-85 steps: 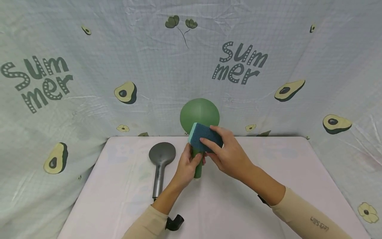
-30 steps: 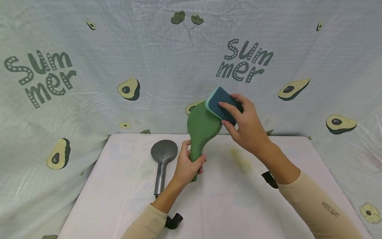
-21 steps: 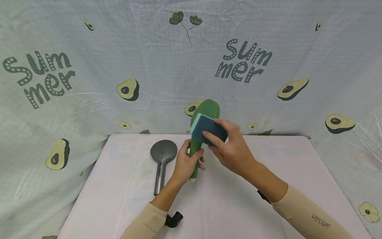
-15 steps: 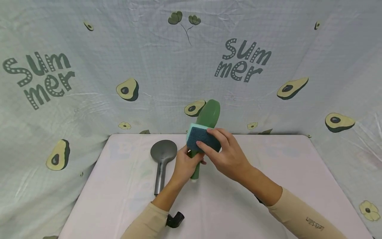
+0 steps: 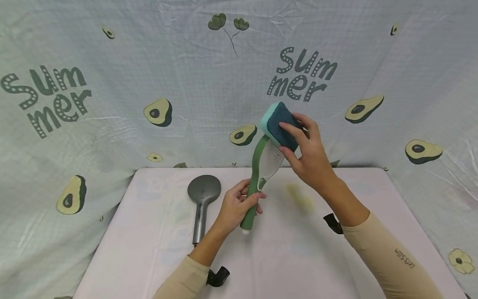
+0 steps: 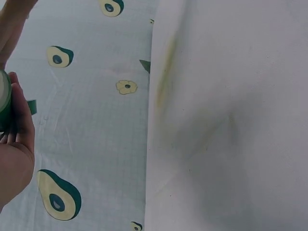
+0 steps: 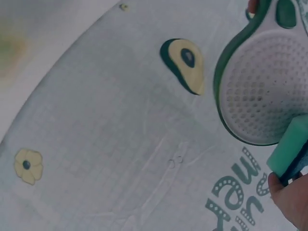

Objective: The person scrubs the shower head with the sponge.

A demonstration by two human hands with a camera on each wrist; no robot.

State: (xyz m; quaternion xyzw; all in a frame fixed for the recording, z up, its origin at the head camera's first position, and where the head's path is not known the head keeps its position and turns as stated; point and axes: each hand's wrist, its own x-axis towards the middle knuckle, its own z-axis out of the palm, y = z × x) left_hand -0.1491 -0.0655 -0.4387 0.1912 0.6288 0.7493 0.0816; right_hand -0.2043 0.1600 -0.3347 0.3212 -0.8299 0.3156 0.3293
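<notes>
My left hand (image 5: 237, 203) grips the handle of a green shower head (image 5: 257, 164), holding it upright above the table. Its white face with many small nozzles is turned to the right and shows in full in the right wrist view (image 7: 262, 86). In my right hand (image 5: 310, 151), a two-layer sponge (image 5: 282, 126), dark blue and light turquoise, is pinched between thumb and fingers. The turquoise side touches or nearly touches the top edge of the shower head's face. At the left edge of the left wrist view, my left fingers curl round the green handle.
A second shower head (image 5: 204, 191), dark grey, lies on the pale pink table (image 5: 157, 249) left of my left hand. Black bent pieces show by the left forearm (image 5: 218, 277) and the right forearm (image 5: 333, 224). Behind the table hangs a cloth (image 5: 201, 83) printed with avocados.
The shower head has been turned from its green back so its nozzle face points right. The sponge has moved from the neck and handle up and right to the head's top edge.
</notes>
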